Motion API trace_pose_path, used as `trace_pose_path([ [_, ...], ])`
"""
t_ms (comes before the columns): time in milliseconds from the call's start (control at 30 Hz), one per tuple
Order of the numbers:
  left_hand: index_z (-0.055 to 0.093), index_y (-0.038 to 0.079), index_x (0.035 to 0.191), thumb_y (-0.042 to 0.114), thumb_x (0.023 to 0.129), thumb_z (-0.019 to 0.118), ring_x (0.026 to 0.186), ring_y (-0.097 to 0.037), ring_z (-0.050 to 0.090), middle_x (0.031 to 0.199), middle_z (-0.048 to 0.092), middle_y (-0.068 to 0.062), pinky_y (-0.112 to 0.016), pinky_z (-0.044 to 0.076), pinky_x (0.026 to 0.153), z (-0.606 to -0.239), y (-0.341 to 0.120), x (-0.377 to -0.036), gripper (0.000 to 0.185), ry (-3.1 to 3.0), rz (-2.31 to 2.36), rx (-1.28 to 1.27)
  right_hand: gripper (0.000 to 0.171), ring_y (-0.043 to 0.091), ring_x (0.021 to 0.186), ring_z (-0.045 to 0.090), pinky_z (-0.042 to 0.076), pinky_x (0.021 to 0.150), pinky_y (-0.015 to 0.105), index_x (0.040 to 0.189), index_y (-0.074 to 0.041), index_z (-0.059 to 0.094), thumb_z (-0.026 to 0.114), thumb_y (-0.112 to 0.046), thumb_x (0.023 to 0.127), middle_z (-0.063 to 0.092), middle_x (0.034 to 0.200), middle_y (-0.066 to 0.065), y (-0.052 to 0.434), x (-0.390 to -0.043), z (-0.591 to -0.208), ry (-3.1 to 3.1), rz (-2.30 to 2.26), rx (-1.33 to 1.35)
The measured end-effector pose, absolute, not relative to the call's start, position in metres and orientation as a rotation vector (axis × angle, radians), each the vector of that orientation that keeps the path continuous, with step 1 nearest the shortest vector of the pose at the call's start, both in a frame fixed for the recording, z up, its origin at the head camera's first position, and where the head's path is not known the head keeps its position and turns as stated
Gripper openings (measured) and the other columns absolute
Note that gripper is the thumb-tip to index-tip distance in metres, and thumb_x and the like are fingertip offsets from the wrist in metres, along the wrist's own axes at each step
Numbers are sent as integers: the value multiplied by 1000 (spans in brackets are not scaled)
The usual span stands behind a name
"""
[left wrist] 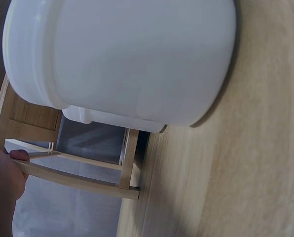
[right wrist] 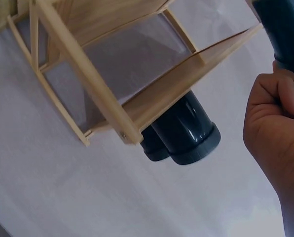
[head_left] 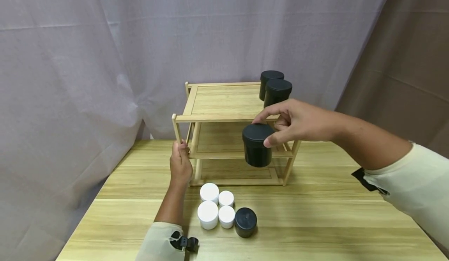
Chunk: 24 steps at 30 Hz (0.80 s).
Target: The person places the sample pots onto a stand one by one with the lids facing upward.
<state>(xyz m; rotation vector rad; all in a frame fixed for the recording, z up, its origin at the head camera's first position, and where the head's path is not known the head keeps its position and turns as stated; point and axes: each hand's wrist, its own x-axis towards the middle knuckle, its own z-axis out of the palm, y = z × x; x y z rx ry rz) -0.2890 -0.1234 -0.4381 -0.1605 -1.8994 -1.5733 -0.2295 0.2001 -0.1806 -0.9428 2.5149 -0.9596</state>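
My right hand (head_left: pixel 299 122) pinches a black lidded jar (head_left: pixel 257 148) by its lid, thumb on one side and fingers on the other. The jar hangs upright in front of the wooden shelf rack (head_left: pixel 224 117), overlapping its middle level in the head view. My left hand (head_left: pixel 180 163) grips the rack's front left post. On the top shelf's right end stand two more black jars, a front one (head_left: pixel 278 91) and a rear one (head_left: pixel 266 85). In the right wrist view the held jar (right wrist: pixel 285 34) shows at the upper right edge.
Several white lidded jars (head_left: pixel 208 215), two larger and two smaller, stand grouped on the wooden table (head_left: pixel 336 214) before the rack. Beside them at the right is a black jar (head_left: pixel 246 222). A grey curtain (head_left: pixel 224 31) hangs behind the rack.
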Motion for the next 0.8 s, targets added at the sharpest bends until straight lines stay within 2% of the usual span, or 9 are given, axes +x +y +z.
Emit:
trace_pose_path([
  [267, 53, -6, 119, 22, 120, 34, 75, -16, 45, 87, 54, -17, -24, 40, 68, -434, -123, -289, 34, -1910, -1567, -178, 51, 12, 67, 41, 41, 62, 30, 140, -7, 69, 88, -13, 92, 44, 76, -1, 198, -229, -163, 2563, -955, -997],
  [400, 53, -6, 119, 28, 120, 34, 76, -16, 45, 88, 54, -17, -24, 40, 69, -435, -123, -289, 39, -1907, -1564, -180, 49, 21, 72, 49, 44, 68, 31, 138, -11, 72, 88, -16, 93, 52, 82, 4, 197, -232, -155, 2650, -905, -1023],
  [533, 53, -8, 119, 33, 119, 34, 77, -17, 46, 90, 55, -18, -25, 41, 70, -438, -123, -288, 45, -1909, -1566, -173, 40, 26, 81, 52, 43, 74, 32, 131, -17, 77, 89, -18, 92, 56, 94, 9, 193, -234, -148, 2752, -892, -1031],
  [633, 52, -9, 120, 30, 120, 34, 78, -17, 46, 90, 55, -18, -25, 41, 71, -438, -123, -289, 43, -1915, -1576, -172, 38, 27, 84, 50, 41, 73, 34, 128, -19, 79, 89, -18, 92, 57, 98, 9, 190, -238, -145, 2800, -894, -1049],
  [800, 52, -9, 121, 24, 120, 35, 78, -17, 46, 91, 56, -19, -25, 41, 71, -437, -124, -289, 36, -1921, -1572, -159, 43, 28, 86, 51, 42, 73, 33, 134, -16, 77, 88, -20, 92, 63, 106, 5, 186, -248, -141, 2843, -898, -1045],
])
